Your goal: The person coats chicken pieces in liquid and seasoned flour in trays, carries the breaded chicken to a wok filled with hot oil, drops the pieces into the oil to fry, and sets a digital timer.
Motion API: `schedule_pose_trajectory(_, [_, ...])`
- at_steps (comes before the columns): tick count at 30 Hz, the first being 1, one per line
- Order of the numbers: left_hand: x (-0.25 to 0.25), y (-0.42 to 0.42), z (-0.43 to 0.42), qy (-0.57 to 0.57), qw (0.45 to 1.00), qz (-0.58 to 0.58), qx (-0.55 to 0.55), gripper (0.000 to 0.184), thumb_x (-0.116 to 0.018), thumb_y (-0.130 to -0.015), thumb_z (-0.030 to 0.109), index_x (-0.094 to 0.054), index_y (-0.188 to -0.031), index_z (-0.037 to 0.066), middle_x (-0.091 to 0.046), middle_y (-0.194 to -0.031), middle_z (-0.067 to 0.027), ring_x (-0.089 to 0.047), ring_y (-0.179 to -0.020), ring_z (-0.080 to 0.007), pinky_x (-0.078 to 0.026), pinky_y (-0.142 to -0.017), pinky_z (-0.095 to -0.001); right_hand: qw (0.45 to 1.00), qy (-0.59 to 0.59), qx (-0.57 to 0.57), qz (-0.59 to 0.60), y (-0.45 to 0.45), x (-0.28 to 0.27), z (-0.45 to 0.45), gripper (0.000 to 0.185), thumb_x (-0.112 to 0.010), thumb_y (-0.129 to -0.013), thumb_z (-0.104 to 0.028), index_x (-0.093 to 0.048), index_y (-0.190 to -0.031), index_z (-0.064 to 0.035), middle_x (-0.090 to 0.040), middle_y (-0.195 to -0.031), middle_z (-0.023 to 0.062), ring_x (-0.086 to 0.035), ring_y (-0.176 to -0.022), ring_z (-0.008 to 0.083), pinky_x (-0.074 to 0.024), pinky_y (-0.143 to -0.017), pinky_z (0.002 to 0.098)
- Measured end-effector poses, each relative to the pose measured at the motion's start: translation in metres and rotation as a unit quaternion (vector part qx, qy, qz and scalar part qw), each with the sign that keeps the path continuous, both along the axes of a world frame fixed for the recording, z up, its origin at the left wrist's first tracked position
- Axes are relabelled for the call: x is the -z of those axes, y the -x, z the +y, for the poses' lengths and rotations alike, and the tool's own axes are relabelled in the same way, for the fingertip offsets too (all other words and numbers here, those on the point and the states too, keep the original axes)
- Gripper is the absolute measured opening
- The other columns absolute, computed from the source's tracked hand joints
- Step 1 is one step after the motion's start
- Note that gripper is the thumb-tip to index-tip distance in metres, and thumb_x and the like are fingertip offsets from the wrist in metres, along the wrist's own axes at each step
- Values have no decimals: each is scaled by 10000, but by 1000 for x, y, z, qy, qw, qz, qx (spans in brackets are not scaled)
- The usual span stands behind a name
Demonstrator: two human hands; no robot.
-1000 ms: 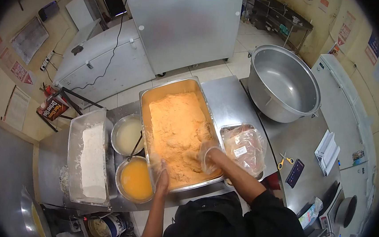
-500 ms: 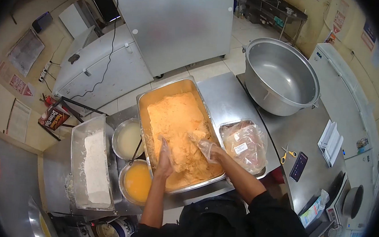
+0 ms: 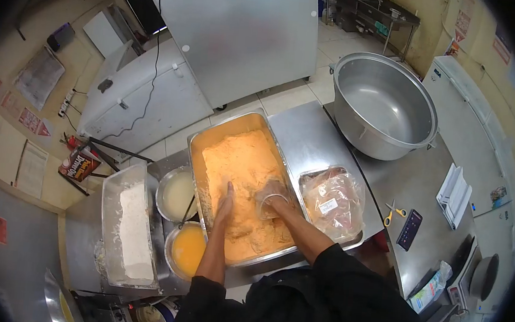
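A deep metal pan (image 3: pixel 195 156) holds a thick bed of orange crumbly coating (image 3: pixel 240 153). My left hand (image 3: pixel 225 206) stands on edge in the coating, its fingers stretched out and pointing away from me. To its right, my right hand (image 3: pixel 271 199), in a clear plastic glove, presses down into the coating. Its fingertips are buried or blurred, so their grip is unclear. Left of the pan sit a bowl of orange liquid (image 3: pixel 189 249) and a bowl of pale liquid (image 3: pixel 176 194). On the right, a tray holds bagged raw meat (image 3: pixel 335 206) with a white label.
A long tub of white flour (image 3: pixel 134 230) stands at the left. Behind the meat is a large metal pot (image 3: pixel 388 111). Yellow-handled scissors (image 3: pixel 392 214), a phone (image 3: pixel 409 229) and papers (image 3: pixel 453 197) lie on the right-hand table.
My right hand has turned downward and pushed into the coating; the crumbs seen at its fingers earlier have dropped from view. My left hand stays in nearly the same place, upright.
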State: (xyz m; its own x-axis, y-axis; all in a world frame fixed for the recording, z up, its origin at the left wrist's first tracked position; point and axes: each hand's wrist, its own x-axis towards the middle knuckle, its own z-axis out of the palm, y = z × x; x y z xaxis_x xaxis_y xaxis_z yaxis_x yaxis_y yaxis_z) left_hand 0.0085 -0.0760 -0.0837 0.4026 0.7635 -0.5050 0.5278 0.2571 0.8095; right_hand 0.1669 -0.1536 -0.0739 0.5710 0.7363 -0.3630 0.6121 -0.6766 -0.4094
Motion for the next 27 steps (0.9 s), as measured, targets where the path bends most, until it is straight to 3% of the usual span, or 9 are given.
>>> schedule_pose_trajectory(3, [4, 2, -3, 124, 982, -140, -34, 904, -235, -950, 742, -202, -1559, 74, -228, -1601, -186, -242, -1467, -335, -232, -1178, -436, 994, -29, -40, 98, -20, 99, 20, 450, -513, -925, -389, -677, -1086, -1, -676, -1127, 183, -666, -962, 335, -527, -830, 430])
schedule_pose_trajectory(5, [4, 0, -7, 202, 964, -173, -30, 919, -221, -946, 751, -110, -1583, 97, -160, -1624, -182, -167, -1495, -337, -185, -1194, -464, 875, -368, -275, 150, -30, 170, 16, 362, -465, -969, -298, -643, -1034, 12, -664, -1026, 192, -631, -959, 359, -485, -854, 442])
schedule_pose_trajectory(8, [-22, 13, -12, 247, 936, -248, 37, 871, -192, -977, 704, -150, -1573, 71, -156, -1626, -171, -197, -1489, -295, -231, -1185, -399, 930, -200, -276, 137, -16, 74, -25, 344, -466, -977, -289, -643, -965, 6, -658, -1048, 190, -612, -1007, 336, -480, -878, 426])
schedule_pose_trajectory(12, [-102, 35, -51, 146, 980, -123, -48, 738, -258, -1032, 576, -281, -1510, 14, -319, -1544, -192, -401, -1373, -287, -355, -1127, -407, 921, -283, -223, 151, -7, 18, -40, 333, -492, -964, -296, -649, -910, -7, -661, -1045, 188, -602, -1030, 333, -479, -881, 428])
schedule_pose_trajectory(14, [-91, 53, -48, 119, 987, -88, -69, 706, -275, -1046, 544, -314, -1494, 0, -360, -1524, -197, -452, -1344, -286, -386, -1112, -409, 923, -158, -349, 33, -25, -11, -22, 403, -540, -924, -412, -677, -905, -33, -678, -1013, 198, -616, -1028, 345, -486, -887, 428])
schedule_pose_trajectory(16, [-51, 80, -42, 52, 974, -212, -67, 743, -245, -1047, 550, -211, -1533, -11, -200, -1602, -182, -224, -1464, -285, -205, -1186, -366, 948, -199, -225, 109, -32, 15, -1, 394, -504, -951, -392, -650, -991, -28, -661, -1034, 198, -607, -1042, 336, -477, -901, 440])
schedule_pose_trajectory(18, [-43, 79, -49, 44, 973, -209, -82, 778, -238, -1036, 576, -168, -1550, -3, -154, -1624, -181, -161, -1498, -294, -155, -1207, -372, 991, -5, -125, 56, -34, -40, 1, 580, -510, -906, -545, -652, -1157, -41, -647, -1181, 205, -611, -1111, 349, -480, -932, 452])
schedule_pose_trajectory(23, [-51, 28, -77, 108, 980, 8, -169, 882, -252, -980, 695, -119, -1572, 54, -189, -1604, -203, -225, -1469, -335, -209, -1185, -472, 993, -15, -108, -55, 25, 4, -9, 701, -552, -814, -634, -694, -1106, -12, -660, -1150, 263, -652, -1056, 372, -513, -884, 456])
schedule_pose_trajectory(27, [-33, 16, -45, 186, 955, -182, -145, 863, -222, -987, 687, -181, -1563, 46, -232, -1600, -185, -204, -1480, -325, -173, -1197, -426, 978, -35, -173, 115, 46, 32, -5, 724, -587, -792, -632, -704, -1086, 19, -675, -1140, 244, -648, -1103, 335, -501, -930, 442])
